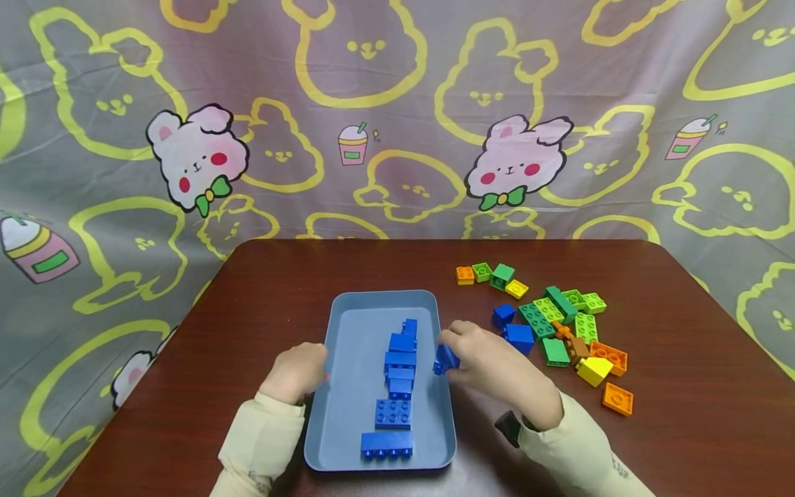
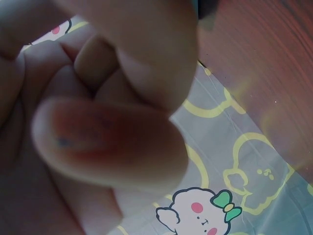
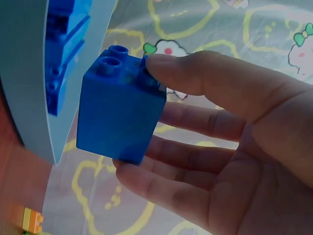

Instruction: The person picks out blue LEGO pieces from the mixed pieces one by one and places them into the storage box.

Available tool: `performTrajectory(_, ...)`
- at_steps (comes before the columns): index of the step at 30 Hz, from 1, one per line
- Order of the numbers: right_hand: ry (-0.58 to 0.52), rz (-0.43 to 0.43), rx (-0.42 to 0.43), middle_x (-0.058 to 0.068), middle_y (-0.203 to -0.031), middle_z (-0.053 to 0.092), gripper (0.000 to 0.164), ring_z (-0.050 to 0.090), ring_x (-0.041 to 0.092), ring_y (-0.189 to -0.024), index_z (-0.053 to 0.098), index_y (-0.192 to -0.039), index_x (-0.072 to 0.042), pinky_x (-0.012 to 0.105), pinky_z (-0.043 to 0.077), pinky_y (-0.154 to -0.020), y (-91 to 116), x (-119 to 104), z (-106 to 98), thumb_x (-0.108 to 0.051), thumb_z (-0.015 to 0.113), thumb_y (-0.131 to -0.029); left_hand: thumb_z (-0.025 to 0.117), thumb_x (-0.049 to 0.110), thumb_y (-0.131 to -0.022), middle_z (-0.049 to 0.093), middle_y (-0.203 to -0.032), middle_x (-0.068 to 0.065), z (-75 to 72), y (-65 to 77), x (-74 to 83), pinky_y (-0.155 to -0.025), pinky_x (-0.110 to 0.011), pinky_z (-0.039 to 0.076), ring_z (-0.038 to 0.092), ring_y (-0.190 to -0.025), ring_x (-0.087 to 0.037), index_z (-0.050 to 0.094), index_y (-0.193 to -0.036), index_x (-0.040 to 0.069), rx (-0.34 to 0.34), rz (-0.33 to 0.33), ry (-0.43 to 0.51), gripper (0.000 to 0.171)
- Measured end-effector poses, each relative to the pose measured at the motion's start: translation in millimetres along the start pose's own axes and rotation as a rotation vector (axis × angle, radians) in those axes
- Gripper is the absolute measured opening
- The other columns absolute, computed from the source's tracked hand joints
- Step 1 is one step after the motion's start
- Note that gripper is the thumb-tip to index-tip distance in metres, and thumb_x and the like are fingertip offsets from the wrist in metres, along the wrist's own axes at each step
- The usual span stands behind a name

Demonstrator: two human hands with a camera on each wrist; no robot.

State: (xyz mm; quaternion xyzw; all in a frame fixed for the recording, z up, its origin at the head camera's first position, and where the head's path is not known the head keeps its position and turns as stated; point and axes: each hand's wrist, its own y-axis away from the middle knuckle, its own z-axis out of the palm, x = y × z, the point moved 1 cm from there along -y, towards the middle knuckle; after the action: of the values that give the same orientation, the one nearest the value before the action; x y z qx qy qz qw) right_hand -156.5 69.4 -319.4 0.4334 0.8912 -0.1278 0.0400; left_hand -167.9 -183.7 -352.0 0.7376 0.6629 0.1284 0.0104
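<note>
My right hand (image 1: 475, 352) pinches a blue toy brick (image 3: 120, 107) between thumb and fingers, over the right rim of a grey-blue tray (image 1: 348, 414). The brick is tall and box-shaped, with round studs on top in the right wrist view. Inside the tray, several blue bricks form an uneven column, among them a six-stud brick (image 1: 393, 413) and a long brick (image 1: 387, 444) at the near end. My left hand (image 1: 298, 371) is at the tray's left rim with its fingers curled; in the left wrist view nothing shows between the thumb (image 2: 112, 142) and the fingers.
Right of the tray lie loose blue bricks (image 1: 519, 337) and a cluster of green, orange, brown and yellow bricks (image 1: 594, 371). Farther back is a small group with a green brick (image 1: 502, 276). A patterned cloth (image 1: 397, 124) hangs behind the dark wooden table (image 1: 267, 276).
</note>
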Motion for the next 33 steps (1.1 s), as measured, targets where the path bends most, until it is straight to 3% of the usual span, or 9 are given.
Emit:
performTrajectory(5,0.007,-0.102,-0.029,0.012,-0.088,0.066,0.038,0.059,0.016,-0.073,0.067,-0.102,-0.002,0.030,0.060,-0.064,3.2,-8.2,0.5,-0.013,0.080,-0.068,0.064,0.007,-0.082,0.056,-0.054,-0.009,0.3,0.8,-0.3,-0.043,-0.028,0.040,0.051,-0.044,-0.017,0.059,-0.064,0.004,-0.002,-0.002,0.006,0.018)
performTrajectory(12,-0.004,-0.219,-0.173,0.008,-0.089,0.067,0.034,0.059,0.013,-0.075,0.067,-0.103,-0.005,0.026,0.059,-0.063,2.8,-15.2,5.1,-0.016,0.076,-0.073,0.064,0.006,-0.081,0.056,-0.054,-0.009,0.6,0.2,-0.4,-0.043,-0.028,0.039,0.052,-0.043,-0.017,0.057,-0.062,0.005,0.003,-0.001,0.006,0.020)
performTrajectory(17,0.019,-0.252,-0.248,0.007,-0.087,0.068,0.035,0.059,0.010,-0.072,0.067,-0.103,-0.006,0.024,0.059,-0.064,3.0,-21.3,7.4,-0.020,0.077,-0.073,0.065,0.006,-0.080,0.059,-0.056,-0.010,-0.1,-0.2,-0.3,-0.043,-0.029,0.040,0.054,-0.043,-0.017,0.059,-0.065,0.004,0.009,0.002,-0.004,0.016)
performTrajectory(33,0.101,-0.318,-0.367,0.002,-0.085,0.068,0.036,0.052,0.003,-0.064,0.068,-0.103,-0.011,0.016,0.056,-0.060,4.6,-36.7,21.3,-0.026,0.077,-0.072,0.066,0.008,-0.079,0.061,-0.059,-0.012,0.2,-0.7,-0.3,-0.045,-0.031,0.042,0.054,-0.045,-0.018,0.063,-0.069,0.002,0.013,0.000,-0.019,0.013)
